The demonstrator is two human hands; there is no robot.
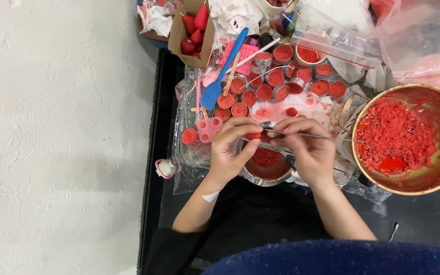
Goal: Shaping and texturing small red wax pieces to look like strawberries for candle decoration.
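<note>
My left hand [231, 147] pinches a small red wax piece [253, 136] between thumb and fingers. My right hand [309, 147] holds a thin metal rod [332, 137] that reaches toward that piece and sticks out to the right. Both hands hover over a small steel bowl [266, 178] with red wax inside. A small metal cup [269, 124] sits just above my fingertips.
A large brass bowl [418, 186] of red crumbly wax stands at the right. Several small tins of red wax [276, 77] lie beyond my hands, with a blue spatula [220, 76], a pink mould [209, 128], plastic bags [332, 35] and a box of strawberry shapes [193, 30].
</note>
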